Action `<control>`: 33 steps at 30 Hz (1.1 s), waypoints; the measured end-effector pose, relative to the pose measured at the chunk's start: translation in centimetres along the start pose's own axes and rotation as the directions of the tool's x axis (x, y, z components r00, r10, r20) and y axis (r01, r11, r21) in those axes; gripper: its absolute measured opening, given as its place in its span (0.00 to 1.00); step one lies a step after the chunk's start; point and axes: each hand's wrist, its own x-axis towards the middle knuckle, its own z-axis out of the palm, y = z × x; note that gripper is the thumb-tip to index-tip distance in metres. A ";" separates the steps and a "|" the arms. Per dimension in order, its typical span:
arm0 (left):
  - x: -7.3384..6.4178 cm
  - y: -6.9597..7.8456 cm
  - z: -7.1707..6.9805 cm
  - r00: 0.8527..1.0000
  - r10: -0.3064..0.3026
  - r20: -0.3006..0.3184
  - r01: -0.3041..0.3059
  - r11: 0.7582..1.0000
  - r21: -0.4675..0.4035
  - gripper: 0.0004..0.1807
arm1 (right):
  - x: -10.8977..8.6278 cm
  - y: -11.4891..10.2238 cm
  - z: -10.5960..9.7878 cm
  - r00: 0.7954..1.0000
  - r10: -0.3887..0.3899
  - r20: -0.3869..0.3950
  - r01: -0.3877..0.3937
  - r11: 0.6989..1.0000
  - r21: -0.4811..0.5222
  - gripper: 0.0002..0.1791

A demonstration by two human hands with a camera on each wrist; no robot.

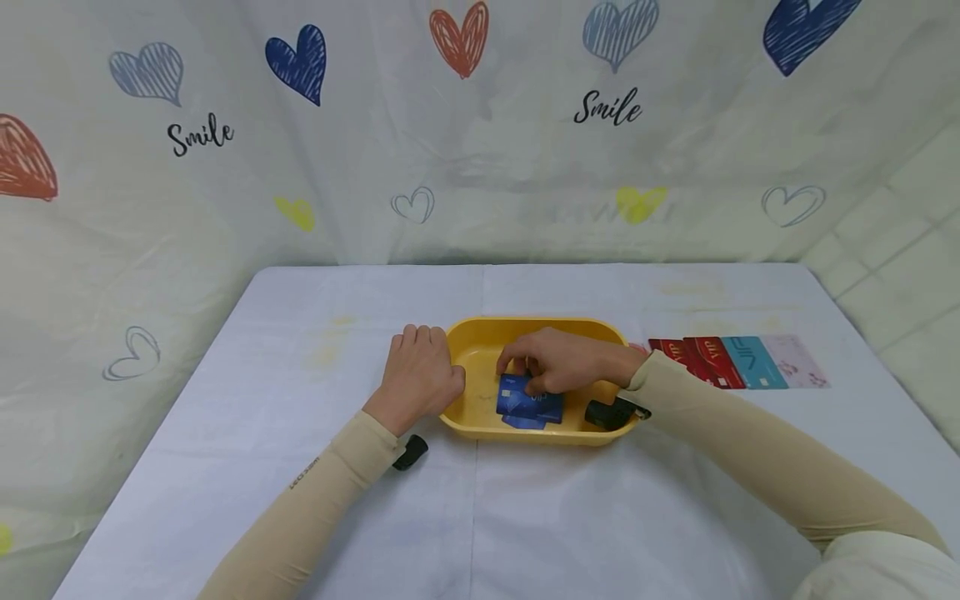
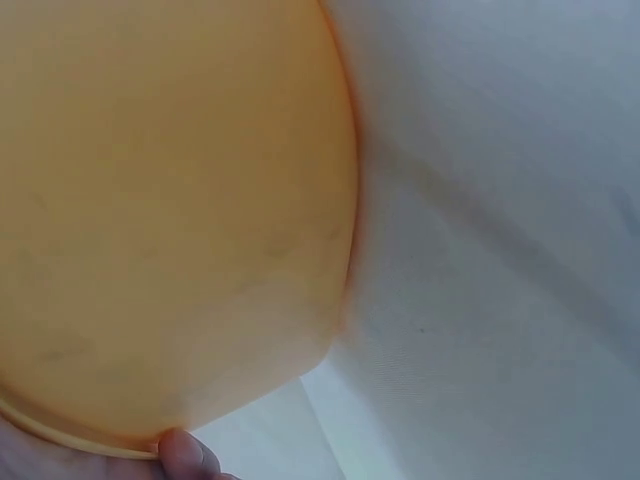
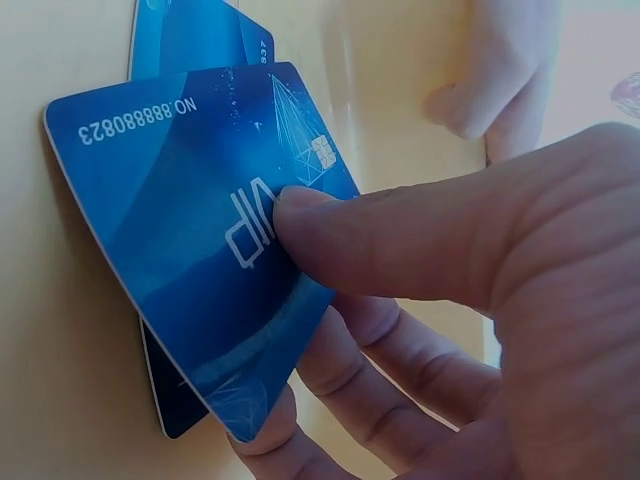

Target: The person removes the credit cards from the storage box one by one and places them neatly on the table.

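Note:
A yellow plastic basin (image 1: 474, 379) stands on the white-covered table. My left hand (image 1: 422, 372) grips its left rim; in the left wrist view the thumb (image 2: 188, 456) lies on the rim of the basin (image 2: 170, 210). Inside, my right hand (image 1: 558, 360) pinches a blue VIP card (image 1: 516, 398), thumb on its printed face and fingers beneath. The right wrist view shows this card (image 3: 160, 200) tilted, with more blue card (image 3: 195, 40) showing under it on the basin floor. How many lie beneath is hidden.
Right of the basin lies a row of overlapping cards: red ones (image 1: 712, 362), a teal one (image 1: 756, 364) and a pale pink one (image 1: 798, 361). Part of the row is behind my right forearm. A heart-printed curtain (image 1: 517, 150) hangs behind the table.

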 end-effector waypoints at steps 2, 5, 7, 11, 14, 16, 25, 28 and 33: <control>0.0 0.0 0.0 1.000 0.001 -0.003 0.000 1.000 0.001 0.14 | 0.0 -0.1 0.0 1.000 -0.001 0.001 0.001 1.000 0.001 0.20; 0.0 0.1 0.0 1.000 0.001 -0.005 0.000 1.000 0.004 0.14 | -0.1 -0.2 -0.2 1.000 -0.008 -0.001 0.008 1.000 0.002 0.19; 0.0 0.1 -0.1 1.000 0.001 -0.007 -0.001 1.000 0.006 0.15 | -0.2 -0.3 -0.3 1.000 -0.012 -0.004 0.012 1.000 0.008 0.19; 0.0 0.1 -0.2 1.000 0.003 -0.010 -0.003 1.000 0.008 0.15 | -0.3 -0.4 -0.5 1.000 -0.009 -0.006 0.009 1.000 0.026 0.19; -0.1 0.1 -0.3 1.000 0.003 -0.013 -0.003 1.000 0.010 0.15 | -0.5 -0.6 -0.7 1.000 -0.002 -0.004 0.002 0.999 0.035 0.19; -0.1 0.1 -0.3 1.000 0.004 -0.015 -0.004 1.000 0.010 0.15 | -0.6 -0.7 -0.8 1.000 -0.001 -0.007 0.001 0.999 0.035 0.19; -0.1 0.1 -0.3 1.000 -0.004 -0.006 0.004 1.000 0.006 0.16 | -1.2 -1.1 -1.3 1.000 -0.005 -0.015 0.006 0.998 0.064 0.19; -0.1 0.1 -0.2 1.000 -0.003 -0.010 0.003 1.000 0.004 0.16 | -1.5 -1.2 -1.4 1.000 -0.014 -0.020 0.016 0.996 0.087 0.19; 0.0 0.1 -0.1 1.000 -0.008 -0.003 0.008 1.000 0.008 0.15 | -1.9 -1.3 -1.6 0.999 -0.008 -0.039 0.013 0.993 0.121 0.19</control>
